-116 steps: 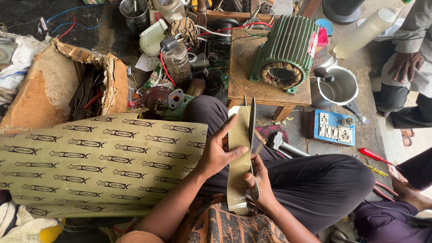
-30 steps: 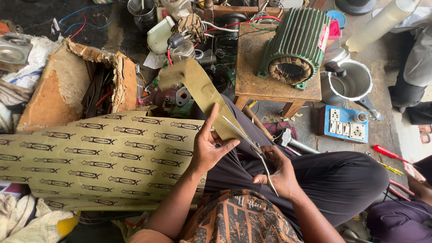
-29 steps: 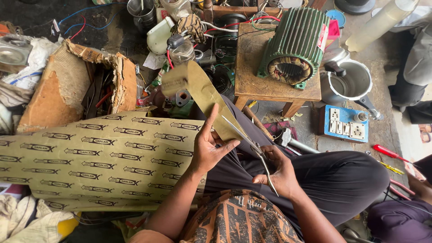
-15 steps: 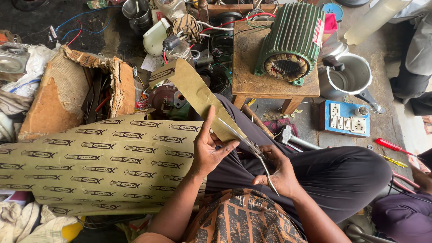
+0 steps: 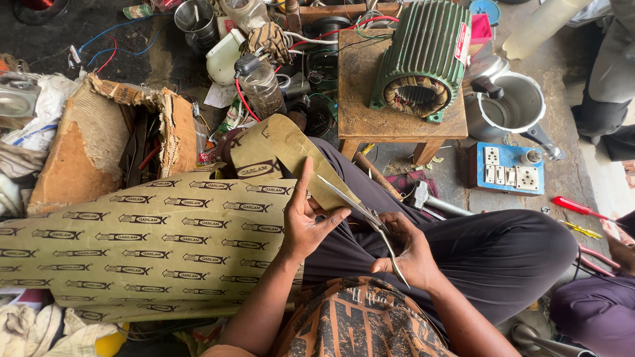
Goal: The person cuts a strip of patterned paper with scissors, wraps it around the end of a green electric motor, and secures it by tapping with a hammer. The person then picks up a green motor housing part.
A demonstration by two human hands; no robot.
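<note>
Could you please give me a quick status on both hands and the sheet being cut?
Left hand gripping olive insulating sheet. Right hand working scissors, blades in the strip. Strip curls up, uncut end attached. Nothing blocking the blades.

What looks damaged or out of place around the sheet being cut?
The cardboard box at upper left is torn, its edges ragged and one wall split. Past it, wires, bottles and parts lie in a jumbled heap. The olive sheet, scissors and both hands look fine.
</note>
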